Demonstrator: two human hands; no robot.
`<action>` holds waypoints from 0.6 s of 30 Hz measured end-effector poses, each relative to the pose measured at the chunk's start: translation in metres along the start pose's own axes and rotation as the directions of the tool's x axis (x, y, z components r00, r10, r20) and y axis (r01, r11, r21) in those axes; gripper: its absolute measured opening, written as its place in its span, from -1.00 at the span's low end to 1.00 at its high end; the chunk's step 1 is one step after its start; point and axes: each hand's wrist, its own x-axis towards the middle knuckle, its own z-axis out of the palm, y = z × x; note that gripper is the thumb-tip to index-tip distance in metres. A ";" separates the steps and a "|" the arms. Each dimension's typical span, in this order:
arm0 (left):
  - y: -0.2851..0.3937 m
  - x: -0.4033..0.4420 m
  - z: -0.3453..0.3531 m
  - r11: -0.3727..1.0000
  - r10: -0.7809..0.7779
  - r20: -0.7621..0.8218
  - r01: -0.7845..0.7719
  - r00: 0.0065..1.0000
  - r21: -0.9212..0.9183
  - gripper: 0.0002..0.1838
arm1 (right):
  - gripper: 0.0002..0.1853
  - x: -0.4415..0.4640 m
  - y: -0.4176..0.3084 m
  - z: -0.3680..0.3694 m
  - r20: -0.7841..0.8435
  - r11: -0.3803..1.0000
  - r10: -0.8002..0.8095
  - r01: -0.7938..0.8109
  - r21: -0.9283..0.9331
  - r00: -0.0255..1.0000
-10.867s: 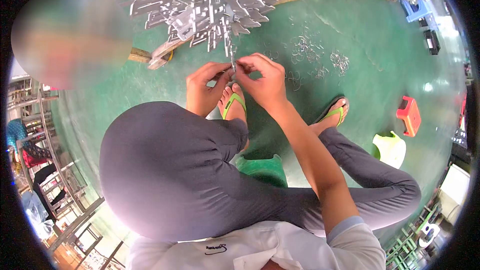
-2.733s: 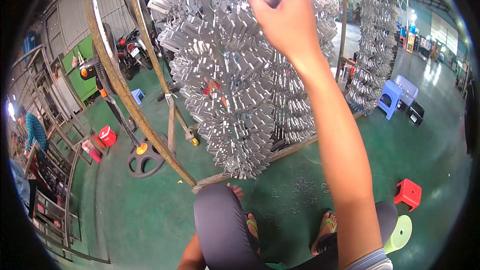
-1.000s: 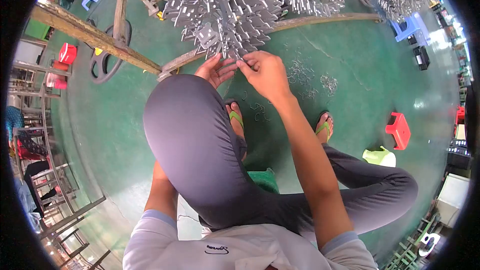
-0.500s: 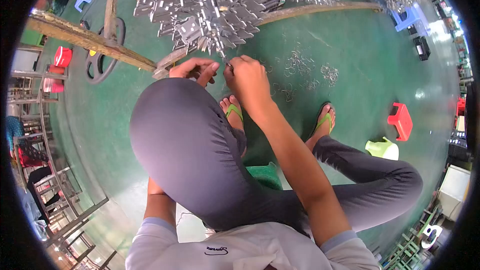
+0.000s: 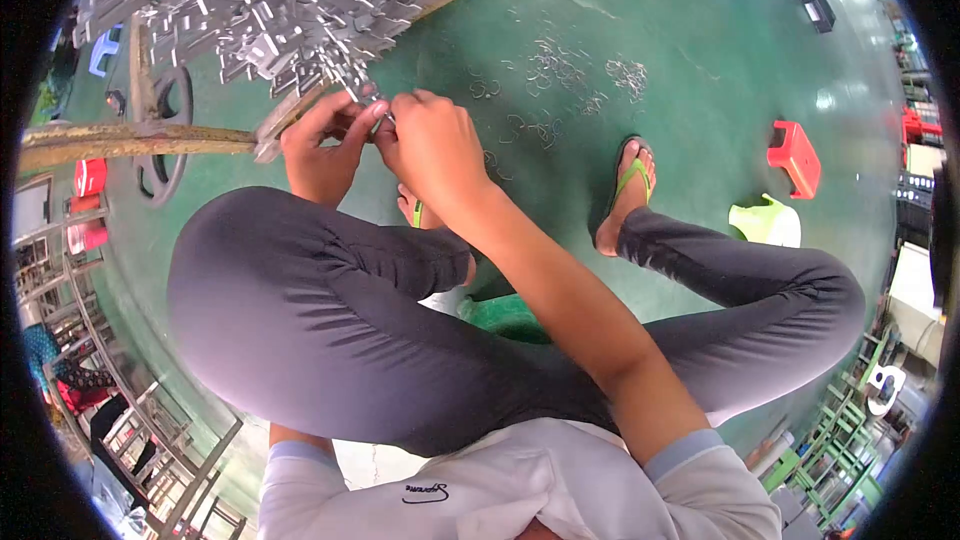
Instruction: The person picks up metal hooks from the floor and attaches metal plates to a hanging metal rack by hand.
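A dense hanging cluster of grey metal brackets (image 5: 270,25) fills the upper left. My left hand (image 5: 325,145) is at its lower tip, thumb and forefinger pinched on the lowest bracket (image 5: 362,90). Right beside it, my right hand (image 5: 430,145) is closed, its thumb and forefinger together at the same tip. A small shiny bit shows between the two hands; what the right fingers hold is mostly hidden by them.
Several loose wire hooks (image 5: 555,65) lie scattered on the green floor. A worn wooden beam (image 5: 140,143) runs at the left. A red stool (image 5: 795,160) and a lime-green plastic object (image 5: 765,222) stand to the right. A green basin (image 5: 505,317) sits between my legs.
My left hand has come up against the lowest bracket and pinches it; before, its fingers were apart from it. My right hand stays at the tip. The whole view has shifted.
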 end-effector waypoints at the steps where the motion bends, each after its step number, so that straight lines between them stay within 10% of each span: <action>1: 0.001 0.002 0.000 0.998 0.025 0.030 -0.026 0.999 0.053 -0.82 | -0.81 0.000 0.003 0.003 -0.005 1.000 -0.014 0.014 0.008 1.000; 5: 0.003 0.008 -0.005 0.994 -0.041 0.041 0.037 0.998 0.108 -0.77 | -0.77 -0.002 0.039 -0.006 -0.091 0.913 -0.309 0.323 0.249 0.947; 9: -0.006 0.010 -0.007 0.997 -0.051 0.032 0.049 0.998 0.061 -0.78 | -0.78 -0.009 0.174 0.013 -0.189 0.996 0.004 0.014 0.092 0.982; 12: -0.008 0.009 -0.008 0.996 -0.072 0.014 0.071 0.997 0.047 -0.77 | -0.75 -0.031 0.275 0.008 -0.080 0.809 0.551 -0.555 -0.195 0.831; 18: -0.014 0.009 -0.008 0.995 -0.100 -0.096 0.100 0.990 -0.005 -0.76 | -0.77 -0.043 0.336 0.009 -0.007 0.813 0.512 -0.487 -0.320 0.859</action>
